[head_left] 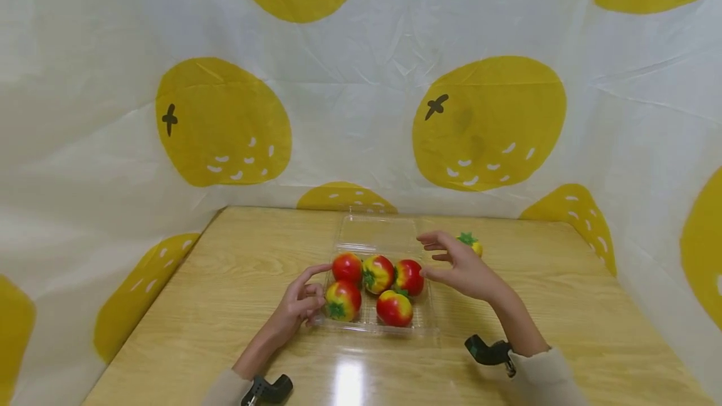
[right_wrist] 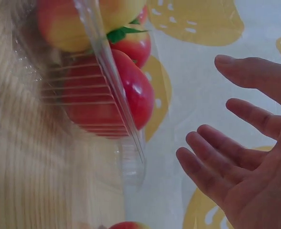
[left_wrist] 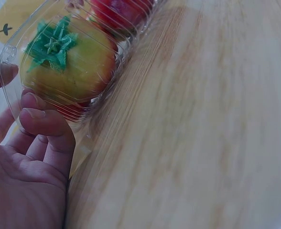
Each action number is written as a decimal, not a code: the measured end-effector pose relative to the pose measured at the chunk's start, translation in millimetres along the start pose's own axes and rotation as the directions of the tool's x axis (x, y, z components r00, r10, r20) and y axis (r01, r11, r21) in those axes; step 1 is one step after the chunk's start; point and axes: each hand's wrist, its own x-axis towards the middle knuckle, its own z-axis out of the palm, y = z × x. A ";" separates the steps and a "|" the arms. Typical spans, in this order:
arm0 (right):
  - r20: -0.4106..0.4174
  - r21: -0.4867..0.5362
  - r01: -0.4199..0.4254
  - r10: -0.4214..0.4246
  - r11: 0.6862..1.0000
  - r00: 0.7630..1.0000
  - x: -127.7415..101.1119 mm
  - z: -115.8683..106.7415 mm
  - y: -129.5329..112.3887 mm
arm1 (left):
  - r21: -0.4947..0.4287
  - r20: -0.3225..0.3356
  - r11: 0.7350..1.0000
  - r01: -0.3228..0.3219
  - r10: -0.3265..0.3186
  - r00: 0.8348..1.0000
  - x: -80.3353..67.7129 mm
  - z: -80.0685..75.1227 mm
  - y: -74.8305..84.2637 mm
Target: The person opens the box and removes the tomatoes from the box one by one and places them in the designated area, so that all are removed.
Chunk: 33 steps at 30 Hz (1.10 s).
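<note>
A clear plastic clamshell box (head_left: pixel 352 326) lies on the table with its lid (head_left: pixel 379 230) folded back. Several red-and-yellow tomatoes (head_left: pixel 343 301) with green star-shaped leaves sit in its base. At the box's left side, my left hand (head_left: pixel 293 306) holds the rim, the index finger stretched along it and the other fingers bent against the wall. Over the right edge, beside a red tomato (head_left: pixel 408 277), hovers my right hand (head_left: pixel 462 271). Its palm (right_wrist: pixel 264 191) is bare and the fingers are spread and relaxed. Another tomato (head_left: pixel 476 248) lies on the table, partly hidden behind the right hand.
The wooden table (head_left: pixel 237 268) reaches back to a white curtain (head_left: pixel 350 124) printed with large yellow fruit, which also hangs along both sides. Black wrist mounts (head_left: pixel 487 351) stick out from both sleeves.
</note>
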 end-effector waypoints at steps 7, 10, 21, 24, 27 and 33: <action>0.040 -0.022 0.037 -0.036 0.999 0.999 4.6 10.7 2.5 | -0.002 -0.003 1.000 0.013 -0.013 1.000 0.3 0.4 1.7; 0.061 -0.047 0.028 -0.025 0.998 0.998 6.3 14.5 3.4 | 0.002 -0.007 1.000 0.016 -0.016 1.000 0.0 0.7 2.2; 0.158 -0.204 0.062 -0.030 0.977 0.987 12.8 16.3 -2.5 | 0.002 -0.012 0.999 0.033 -0.033 0.999 -0.4 1.5 3.6; 0.195 -0.236 0.066 -0.020 0.970 0.981 15.8 14.9 -4.4 | 0.003 -0.011 0.999 0.036 -0.036 0.999 -0.4 1.6 4.3; 0.224 -0.258 0.053 0.007 0.965 0.975 17.9 13.8 -5.7 | 0.006 -0.012 0.999 0.038 -0.038 0.999 -0.4 1.4 3.9; 0.249 -0.298 0.011 0.067 0.955 0.966 22.2 13.7 -6.5 | 0.016 -0.013 0.999 0.041 -0.040 0.999 0.0 0.8 4.0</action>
